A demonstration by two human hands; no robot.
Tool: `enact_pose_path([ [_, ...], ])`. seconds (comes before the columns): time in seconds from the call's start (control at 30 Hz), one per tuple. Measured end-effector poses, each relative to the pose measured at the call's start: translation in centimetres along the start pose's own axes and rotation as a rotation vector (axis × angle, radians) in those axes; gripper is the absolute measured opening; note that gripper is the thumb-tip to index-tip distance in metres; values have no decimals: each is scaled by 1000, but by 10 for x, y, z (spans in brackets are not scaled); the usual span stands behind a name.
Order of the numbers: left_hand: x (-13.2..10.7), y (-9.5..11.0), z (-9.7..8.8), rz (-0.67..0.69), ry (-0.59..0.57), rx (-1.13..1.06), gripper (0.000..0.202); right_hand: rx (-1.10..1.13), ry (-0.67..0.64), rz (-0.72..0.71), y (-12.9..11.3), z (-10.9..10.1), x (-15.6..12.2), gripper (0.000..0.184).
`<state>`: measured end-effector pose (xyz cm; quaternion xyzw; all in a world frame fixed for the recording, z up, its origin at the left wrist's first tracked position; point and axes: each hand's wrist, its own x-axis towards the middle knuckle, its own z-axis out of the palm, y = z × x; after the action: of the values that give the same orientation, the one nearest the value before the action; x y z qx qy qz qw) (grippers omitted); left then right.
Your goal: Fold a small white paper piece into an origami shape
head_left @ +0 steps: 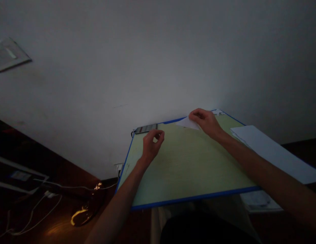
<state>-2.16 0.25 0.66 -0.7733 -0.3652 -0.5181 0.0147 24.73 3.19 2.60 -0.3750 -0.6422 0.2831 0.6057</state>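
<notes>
A pale green board with a blue edge (188, 198) lies in front of me against a white wall. My right hand (205, 121) rests at the board's far edge, its fingers pinching a small folded piece of white paper (187, 123). My left hand (152, 144) hovers over the board's far left part with its fingers curled in; I see nothing in it. Just beyond it, a dark phone (146, 128) lies at the board's far left corner.
A stack of white sheets (272, 152) lies on the board's right side, hanging over its edge. Another small white scrap (218, 112) sits at the far right corner. White cables (43, 203) and a shiny dark object (84, 213) lie on the dark floor at left.
</notes>
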Motion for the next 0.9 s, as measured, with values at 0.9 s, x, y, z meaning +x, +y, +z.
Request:
enact_pose_path([
  [0.9,0,24,2,115,-12,-66,14,-114,-297,-271,-8,21,-26,35],
])
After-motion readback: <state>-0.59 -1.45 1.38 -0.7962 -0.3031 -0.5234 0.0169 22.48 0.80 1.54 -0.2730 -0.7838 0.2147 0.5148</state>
